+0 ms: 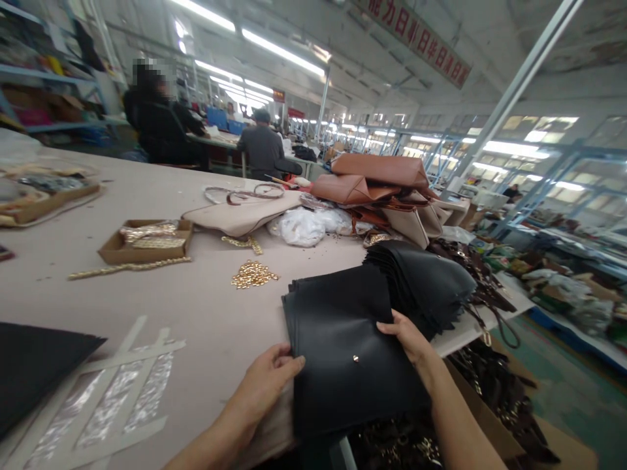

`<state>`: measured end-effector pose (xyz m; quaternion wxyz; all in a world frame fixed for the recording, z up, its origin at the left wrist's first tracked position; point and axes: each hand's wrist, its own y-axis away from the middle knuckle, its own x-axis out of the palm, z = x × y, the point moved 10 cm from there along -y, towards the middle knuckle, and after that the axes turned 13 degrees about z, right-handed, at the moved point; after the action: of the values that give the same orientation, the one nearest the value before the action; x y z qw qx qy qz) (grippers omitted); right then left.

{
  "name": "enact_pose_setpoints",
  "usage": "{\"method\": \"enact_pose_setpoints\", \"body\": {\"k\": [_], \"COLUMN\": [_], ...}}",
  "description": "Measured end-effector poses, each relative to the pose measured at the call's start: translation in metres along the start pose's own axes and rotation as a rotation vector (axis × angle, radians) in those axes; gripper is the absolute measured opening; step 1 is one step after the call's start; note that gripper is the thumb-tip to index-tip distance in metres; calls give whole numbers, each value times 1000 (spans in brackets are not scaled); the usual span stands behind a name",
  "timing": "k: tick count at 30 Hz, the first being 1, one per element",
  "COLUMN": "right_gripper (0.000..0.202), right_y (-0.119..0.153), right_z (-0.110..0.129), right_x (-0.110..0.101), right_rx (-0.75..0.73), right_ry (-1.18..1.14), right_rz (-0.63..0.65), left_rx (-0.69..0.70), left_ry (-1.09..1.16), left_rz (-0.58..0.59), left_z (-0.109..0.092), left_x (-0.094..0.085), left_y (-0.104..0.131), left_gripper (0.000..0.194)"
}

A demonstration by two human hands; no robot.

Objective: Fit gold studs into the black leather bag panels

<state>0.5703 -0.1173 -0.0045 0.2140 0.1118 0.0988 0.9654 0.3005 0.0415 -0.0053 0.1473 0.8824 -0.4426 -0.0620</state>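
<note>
A stack of black leather sheets (337, 326) lies at the table's front edge, its top sheet bearing a small gold stud (355, 358). My left hand (272, 378) grips the left edge of the stack, thumb on top and fingers curled beneath. On the right edge, my right hand (404, 333) pinches the sheets, its thumb and fingers partly hidden. A second pile of black leather pieces (424, 281) touches the stack behind and to the right. Beyond it to the left is a small heap of gold studs (253, 275).
A cardboard box (112, 250) with wrapped gold parts, a beige bag piece (240, 215), plastic bags (301, 226) and brown bags (377, 171) lie farther back. Black sheets (39, 365) are at left. Two people sit beyond the table.
</note>
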Motion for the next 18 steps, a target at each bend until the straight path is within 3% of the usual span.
{"method": "enact_pose_setpoints", "body": {"k": [2,4,7,9,10,12,14,18], "right_gripper": [55,47,39,38,39,37,35,38], "right_y": [12,22,28,25,22,15,5,-16], "right_z": [4,12,32,46,53,67,82,110], "right_x": [0,2,15,35,48,74,99,138], "right_rx": [-32,-40,-26,-5,8,24,11,-32], "right_ry": [-23,-35,-5,58,98,193,298,574], "right_rz": [-3,11,89,199,265,402,529,668], "left_rx": [55,201,461,516,492,340,171,105], "left_ry": [-146,-417,-755,-859,-901,-933,-843,-405], "left_rz": [-82,-162,-57,113,215,429,560,470], "left_z": [-18,-64,-148,-186,-195,-193,-177,-144], "left_x": [-20,-33,-13,10,20,34,33,-2], "left_y": [1,4,4,0,-4,-11,-15,-17], "left_gripper": [70,80,76,63,51,29,21,37]}}
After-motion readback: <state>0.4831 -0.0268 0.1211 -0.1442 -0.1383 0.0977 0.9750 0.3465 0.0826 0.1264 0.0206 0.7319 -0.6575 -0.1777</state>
